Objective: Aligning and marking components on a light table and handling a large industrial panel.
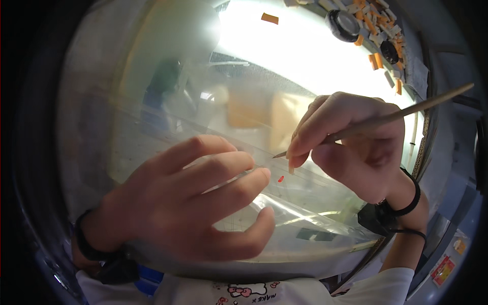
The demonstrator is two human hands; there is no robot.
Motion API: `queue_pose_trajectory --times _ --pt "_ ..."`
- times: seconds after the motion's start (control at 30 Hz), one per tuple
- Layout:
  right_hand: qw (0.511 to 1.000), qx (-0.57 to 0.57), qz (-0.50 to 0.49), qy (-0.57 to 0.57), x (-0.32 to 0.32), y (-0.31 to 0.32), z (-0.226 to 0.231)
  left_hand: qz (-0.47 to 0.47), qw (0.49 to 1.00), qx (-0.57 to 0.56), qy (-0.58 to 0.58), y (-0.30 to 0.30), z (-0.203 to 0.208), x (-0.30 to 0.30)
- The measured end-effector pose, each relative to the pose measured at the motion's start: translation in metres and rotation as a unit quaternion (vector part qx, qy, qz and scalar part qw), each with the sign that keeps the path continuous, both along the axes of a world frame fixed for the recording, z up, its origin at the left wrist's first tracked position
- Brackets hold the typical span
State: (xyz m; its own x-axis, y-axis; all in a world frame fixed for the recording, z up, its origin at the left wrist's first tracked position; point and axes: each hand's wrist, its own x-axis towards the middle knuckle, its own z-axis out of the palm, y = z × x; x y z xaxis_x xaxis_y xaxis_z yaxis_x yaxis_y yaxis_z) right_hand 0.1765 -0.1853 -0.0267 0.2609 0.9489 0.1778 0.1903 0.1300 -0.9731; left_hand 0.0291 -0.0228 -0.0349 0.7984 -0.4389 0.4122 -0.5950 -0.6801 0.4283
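Observation:
Clear plastic film (325,216) lies across a pale, glossy work surface, with fine parallel lines running over it. On the film, my left hand (198,203) rests with its fingers spread, holding nothing. My right hand (356,142) is closed round a slender wooden tool (427,104) with a fine pointed tip, held like a pen. I cannot tell whether it is a brush or a needle tool. Its tip points down-left, just beyond the left fingertips; contact with the film is unclear. A small red mark (281,179) shows between the two hands.
At the far right are many small orange and white pieces (373,20), with a round dark-rimmed container (343,25) and a black disc (389,52) among them. One orange piece (270,18) lies apart on the brightly lit far area. The surface's right edge (424,137) curves past my right wrist.

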Motion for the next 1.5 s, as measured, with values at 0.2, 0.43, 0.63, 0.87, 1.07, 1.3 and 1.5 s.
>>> queue_pose_trajectory --times 0.2,0.43,0.63,0.87,1.07,1.3,1.5 --pt "1.000 -0.017 -0.015 -0.001 -0.006 0.001 -0.003 0.019 1.000 -0.006 0.000 -0.003 0.003 -0.005" --pt "0.999 -0.014 0.036 -0.031 0.001 0.000 -0.007 0.032 0.999 -0.018 -0.031 -0.006 -0.003 -0.002" --pt "0.999 -0.003 -0.001 -0.048 -0.003 -0.003 -0.010 0.023 0.999 0.040 0.000 -0.011 0.012 0.004" --pt "0.997 -0.062 -0.037 0.015 -0.001 -0.016 -0.010 0.018 0.999 0.041 -0.023 -0.009 0.008 0.004" --pt "0.995 -0.048 -0.084 -0.021 -0.003 -0.025 -0.002 0.056 0.998 0.002 0.017 -0.013 0.016 -0.003" --pt "0.985 -0.051 -0.108 -0.122 -0.008 -0.013 -0.005 -0.025 0.995 0.076 -0.064 0.005 0.005 -0.008" --pt "0.984 -0.055 -0.064 -0.159 -0.016 0.005 -0.004 -0.070 0.987 0.131 -0.056 0.021 0.017 -0.008"
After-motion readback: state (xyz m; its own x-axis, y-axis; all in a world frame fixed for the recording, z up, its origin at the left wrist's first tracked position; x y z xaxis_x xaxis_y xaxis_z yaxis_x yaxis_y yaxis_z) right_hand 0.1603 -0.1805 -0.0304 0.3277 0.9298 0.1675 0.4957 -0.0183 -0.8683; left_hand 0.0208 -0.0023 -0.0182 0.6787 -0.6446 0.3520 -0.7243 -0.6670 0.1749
